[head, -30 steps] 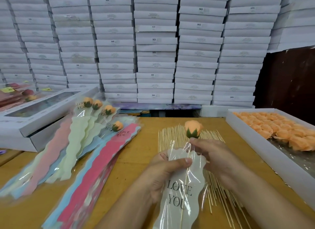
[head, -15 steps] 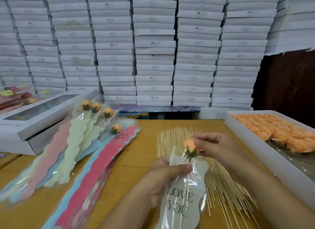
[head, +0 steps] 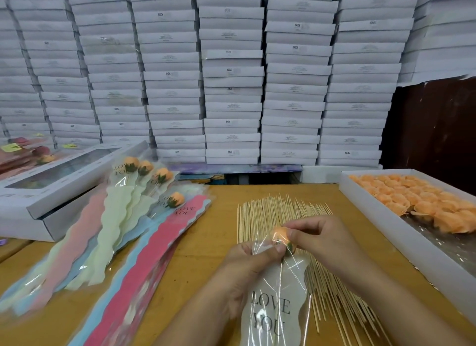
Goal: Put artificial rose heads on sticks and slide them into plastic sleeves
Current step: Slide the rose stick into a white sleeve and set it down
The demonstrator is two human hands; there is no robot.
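Note:
My right hand (head: 318, 238) pinches an orange rose head (head: 281, 235) that sits on a thin stick. The rose is at the mouth of a clear plastic sleeve (head: 277, 302) printed "LOVE YOU". My left hand (head: 251, 264) pinches the sleeve's top edge with thumb and fingers. The stick runs down inside the sleeve. Under both hands lies a spread of bamboo sticks (head: 278, 209). A white tray (head: 381, 224) at the right holds many orange rose heads (head: 412, 198).
Several finished sleeved roses (head: 144, 180) lie fanned at the left beside a pile of pink and blue sleeves (head: 144, 263). Windowed white boxes (head: 51, 180) sit at far left. A wall of stacked white boxes (head: 231, 75) backs the wooden table (head: 221, 216).
My right hand has pushed the rose down from well above the sleeve to its mouth. The stick has slid deeper inside. My left hand has kept its hold on the sleeve.

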